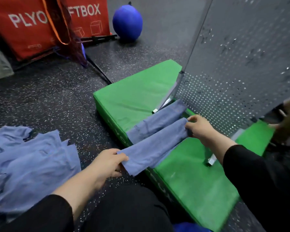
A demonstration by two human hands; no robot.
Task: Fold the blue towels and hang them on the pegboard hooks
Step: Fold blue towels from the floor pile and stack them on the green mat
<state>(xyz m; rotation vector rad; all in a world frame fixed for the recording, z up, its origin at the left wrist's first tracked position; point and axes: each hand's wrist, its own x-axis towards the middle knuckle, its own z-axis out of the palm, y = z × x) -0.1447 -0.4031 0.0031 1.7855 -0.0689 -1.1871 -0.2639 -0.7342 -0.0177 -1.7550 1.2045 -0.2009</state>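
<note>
Head view: left hand (107,162) and right hand (199,127) fingers pinch folded towel (151,146) ends.

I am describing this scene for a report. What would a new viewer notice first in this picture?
First, the folded blue towel in the centre, stretched over the green mat, with the left hand gripping its near end and the right hand its far end. Next, the pile of loose blue towels on the floor at left. The grey pegboard stands at right.
</note>
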